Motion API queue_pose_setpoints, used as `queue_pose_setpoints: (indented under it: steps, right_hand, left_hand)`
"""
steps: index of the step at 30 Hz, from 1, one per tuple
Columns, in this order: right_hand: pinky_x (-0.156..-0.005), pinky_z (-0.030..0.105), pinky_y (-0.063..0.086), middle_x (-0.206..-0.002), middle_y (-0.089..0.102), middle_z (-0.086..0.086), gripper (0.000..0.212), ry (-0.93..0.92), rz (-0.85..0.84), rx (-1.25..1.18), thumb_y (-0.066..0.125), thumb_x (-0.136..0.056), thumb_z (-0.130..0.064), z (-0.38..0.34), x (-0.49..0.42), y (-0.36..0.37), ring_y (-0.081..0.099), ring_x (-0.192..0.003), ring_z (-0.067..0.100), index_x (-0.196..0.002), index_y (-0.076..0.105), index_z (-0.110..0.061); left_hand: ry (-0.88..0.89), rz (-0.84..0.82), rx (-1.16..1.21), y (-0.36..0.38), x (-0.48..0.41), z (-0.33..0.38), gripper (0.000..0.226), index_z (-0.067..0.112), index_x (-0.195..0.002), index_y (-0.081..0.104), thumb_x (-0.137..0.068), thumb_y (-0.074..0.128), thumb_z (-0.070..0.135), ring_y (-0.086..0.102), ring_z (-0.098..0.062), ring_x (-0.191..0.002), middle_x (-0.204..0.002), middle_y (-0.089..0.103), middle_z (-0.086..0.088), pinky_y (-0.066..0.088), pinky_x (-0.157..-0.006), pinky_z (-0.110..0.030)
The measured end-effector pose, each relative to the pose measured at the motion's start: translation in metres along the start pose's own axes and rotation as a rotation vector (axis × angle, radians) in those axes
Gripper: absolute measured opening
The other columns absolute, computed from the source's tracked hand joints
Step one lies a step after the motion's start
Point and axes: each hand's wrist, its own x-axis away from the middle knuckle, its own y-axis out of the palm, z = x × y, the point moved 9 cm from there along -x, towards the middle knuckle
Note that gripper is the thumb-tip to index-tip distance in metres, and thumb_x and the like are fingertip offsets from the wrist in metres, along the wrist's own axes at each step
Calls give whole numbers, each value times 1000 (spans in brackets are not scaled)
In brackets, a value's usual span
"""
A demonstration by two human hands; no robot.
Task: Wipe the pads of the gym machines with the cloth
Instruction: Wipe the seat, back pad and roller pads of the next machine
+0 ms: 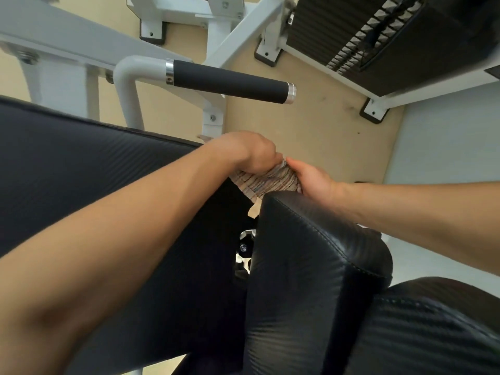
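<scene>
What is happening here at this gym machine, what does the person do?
A person holds a bunched, striped beige cloth with both hands at the far end of a black stitched leather pad. The left hand grips it from above; the right hand holds its other side. A black foam handle beyond is untouched.

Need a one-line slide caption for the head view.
Head view: left hand and right hand grip a striped cloth at the far end of a black machine pad.
</scene>
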Motion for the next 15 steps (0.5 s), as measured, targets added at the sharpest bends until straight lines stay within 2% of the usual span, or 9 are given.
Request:
queue_pose_setpoints:
  steps: [1, 4, 5, 7, 8, 10, 12, 13, 15]
  right_hand:
    - [-69, 9, 49, -106, 72, 4, 40, -16, 37, 75, 49, -105, -37, 1, 6, -3, 71, -81, 10, -123, 67, -6]
    - [-78, 7, 36, -131, 62, 5, 48, -61, 114, 325, 43, -105, -44, 0, 8, -14, 61, -116, 20, -135, 62, -11]
    - [-72, 3, 37, -128, 62, 3, 45, -69, 122, 347, 42, -106, -42, -3, 7, -15, 58, -114, 20, -131, 63, -11]
    - [-46, 0, 34, -101, 64, 0, 32, -69, 103, 399, 41, -107, -35, -12, 11, -8, 56, -85, 14, -106, 66, -15]
    - [-43, 4, 36, -88, 63, -2, 30, -83, 73, 440, 41, -106, -33, -20, 12, -2, 54, -74, 12, -96, 65, -18]
    - [-61, 17, 46, -84, 66, -3, 34, -165, -14, 533, 38, -105, -33, -44, 13, 20, 59, -76, 12, -87, 67, -27]
    - [-84, 29, 47, -104, 70, -1, 40, -285, -156, 749, 32, -105, -35, -66, 19, 48, 62, -92, 14, -88, 68, -37]
    - [-91, 30, 46, -111, 69, -2, 42, -324, -216, 838, 29, -106, -36, -75, 22, 62, 61, -96, 13, -89, 67, -39]
    - [-91, 19, 43, -115, 64, -5, 42, -360, -370, 930, 24, -109, -36, -87, 33, 95, 58, -95, 4, -101, 66, -39]
  left_hand:
    - [53, 76, -96, -3, 5, 11, 43, 20, -128, 57, -108, 25, 43, 61, -25, -105, -116, 64, -6, 41, -82, -37]
    - [101, 258, -125, -8, 23, 23, 47, 24, -125, 56, -107, 20, 48, 64, -30, -101, -113, 67, -9, 42, -78, -41]
    - [118, 307, -132, -10, 26, 25, 48, 24, -126, 56, -106, 20, 48, 65, -31, -100, -113, 68, -10, 43, -77, -41]
    - [112, 323, -140, -11, 30, 23, 50, 22, -122, 58, -106, 20, 50, 65, -32, -98, -109, 68, -10, 47, -80, -43]
    - [82, 308, -138, -14, 33, 17, 49, 20, -114, 58, -106, 20, 51, 64, -31, -95, -102, 66, -8, 48, -81, -44]
    - [4, 287, -83, -16, 42, -5, 44, 24, -97, 49, -105, 20, 55, 58, -26, -82, -91, 60, -4, 49, -78, -42]
    - [-63, 331, -81, -15, 61, -28, 50, 23, -96, 53, -103, 19, 58, 55, -20, -74, -90, 63, -2, 47, -71, -40]
    - [-90, 392, -108, -14, 74, -39, 52, 23, -99, 56, -103, 18, 58, 55, -20, -73, -91, 64, -1, 47, -69, -39]
    - [-144, 529, -154, -12, 105, -58, 54, 23, -105, 59, -105, 17, 56, 61, -21, -79, -95, 67, 1, 49, -73, -40]
